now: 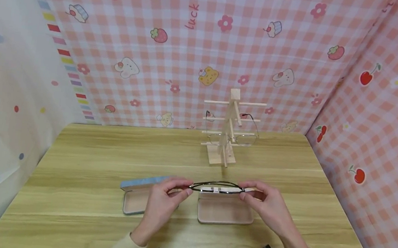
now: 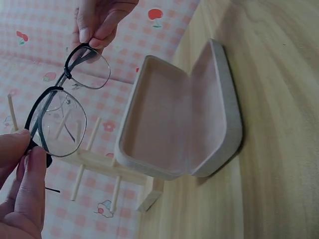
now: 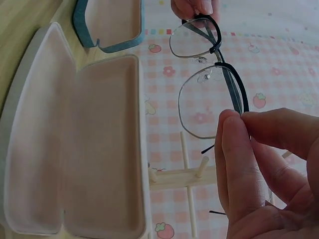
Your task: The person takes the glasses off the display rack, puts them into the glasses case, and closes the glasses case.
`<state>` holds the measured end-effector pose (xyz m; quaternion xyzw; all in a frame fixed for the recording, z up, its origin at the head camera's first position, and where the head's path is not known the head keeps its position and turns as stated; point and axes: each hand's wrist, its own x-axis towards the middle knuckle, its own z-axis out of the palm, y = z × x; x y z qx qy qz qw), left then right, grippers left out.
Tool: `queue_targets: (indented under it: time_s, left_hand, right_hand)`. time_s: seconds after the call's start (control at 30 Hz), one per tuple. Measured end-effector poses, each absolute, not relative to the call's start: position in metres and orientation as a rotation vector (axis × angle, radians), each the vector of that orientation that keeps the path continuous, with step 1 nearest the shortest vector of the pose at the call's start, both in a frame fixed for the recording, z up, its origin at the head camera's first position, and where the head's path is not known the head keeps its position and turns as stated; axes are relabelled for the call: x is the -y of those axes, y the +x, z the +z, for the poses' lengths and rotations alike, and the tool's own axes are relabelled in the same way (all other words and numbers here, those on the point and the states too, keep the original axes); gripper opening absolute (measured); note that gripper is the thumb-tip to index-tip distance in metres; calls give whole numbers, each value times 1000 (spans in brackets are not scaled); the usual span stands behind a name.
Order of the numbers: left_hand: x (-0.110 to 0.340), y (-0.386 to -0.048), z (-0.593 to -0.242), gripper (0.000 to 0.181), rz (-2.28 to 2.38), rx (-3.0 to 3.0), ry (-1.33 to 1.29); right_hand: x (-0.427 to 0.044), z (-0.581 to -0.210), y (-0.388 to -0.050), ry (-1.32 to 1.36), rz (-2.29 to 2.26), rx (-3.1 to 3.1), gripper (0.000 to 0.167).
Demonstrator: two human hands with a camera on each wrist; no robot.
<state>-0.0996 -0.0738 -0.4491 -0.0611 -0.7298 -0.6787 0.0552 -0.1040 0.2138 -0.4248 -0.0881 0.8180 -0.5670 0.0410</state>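
Note:
Black-browed eyeglasses with folded temples hang in the air between both hands. My left hand pinches one end of the frame between thumb and fingers; my right hand pinches the other end. Thin metal rims circle the clear lenses. Below and just behind the glasses, a pale glasses case stands open on the table, its pinkish lining bare. A blue glasses case, also open, lies to the left, partly hidden by my left hand and wrist.
A wooden display stand with several pegs rises at the back of the table, holding thin-rimmed glasses. Checked, patterned cloth walls the back and the right side. The wood-grain table runs up to these cloths.

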Motion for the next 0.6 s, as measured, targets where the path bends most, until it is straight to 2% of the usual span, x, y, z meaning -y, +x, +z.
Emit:
queue_targets:
  time_s: [0.6]
  left_hand:
    - [70,-95,-464,11,-2010,2340,-251]
  right_hand:
    - [-229,-440,-98,-269,-1713,-2448,24]
